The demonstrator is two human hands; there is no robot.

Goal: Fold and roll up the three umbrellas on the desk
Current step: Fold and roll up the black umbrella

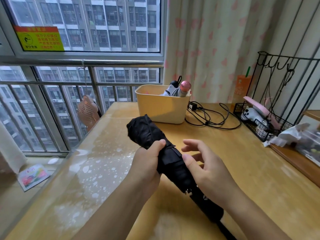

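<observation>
1. Black fabric of a rolled umbrella (166, 153) is held above the wooden surface (225, 153), tip pointing away, handle toward the viewer.
2. On the left, the left hand (147, 163) is closed around the roll's middle, thumb pressed on top beside the strap (173, 154).
3. To the right, the right hand (206, 168) is open, fingers spread and loose, thumb just touching the strap; nothing is gripped by it.
4. The strap appears wrapped; it should be pressed flat while the roll is kept squeezed tight, so the folds are not loosened.
5. Further right and back, two other umbrellas (178, 90) are seen standing in a yellow bin (161, 108).
</observation>
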